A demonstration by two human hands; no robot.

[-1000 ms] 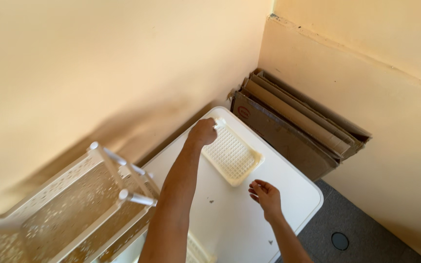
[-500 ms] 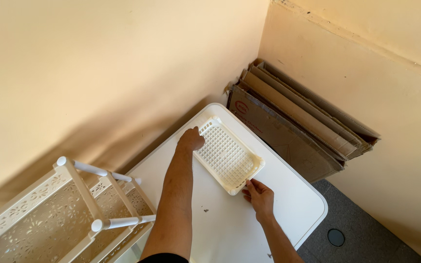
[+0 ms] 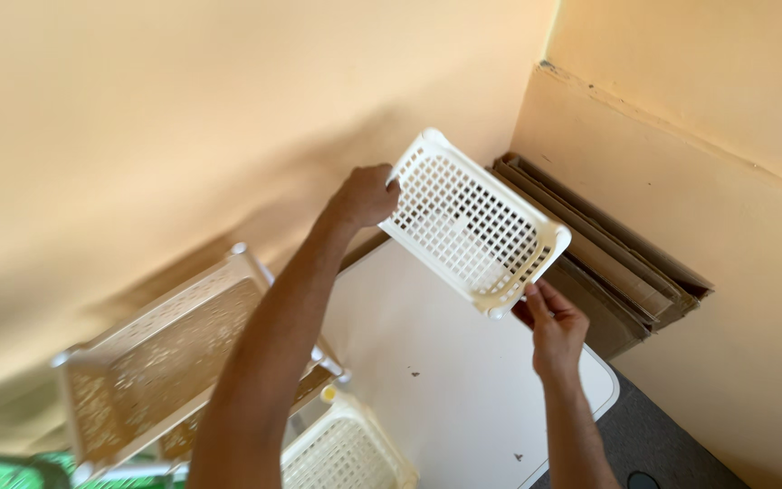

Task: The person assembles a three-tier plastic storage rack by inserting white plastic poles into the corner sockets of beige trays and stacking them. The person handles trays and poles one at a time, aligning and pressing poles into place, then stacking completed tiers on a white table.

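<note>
Holding a white perforated basket (image 3: 471, 224) up with both hands.
My left hand (image 3: 364, 195) grips its far end, right hand (image 3: 554, 321) its near corner, above the white counter (image 3: 445, 380).

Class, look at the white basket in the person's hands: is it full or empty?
Empty. The basket shows only its bare perforated bottom, held tilted above the table.

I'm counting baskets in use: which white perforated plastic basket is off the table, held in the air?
The upper white perforated plastic basket, gripped by both hands, left and right; the other basket sits low beside the white rack.
</note>
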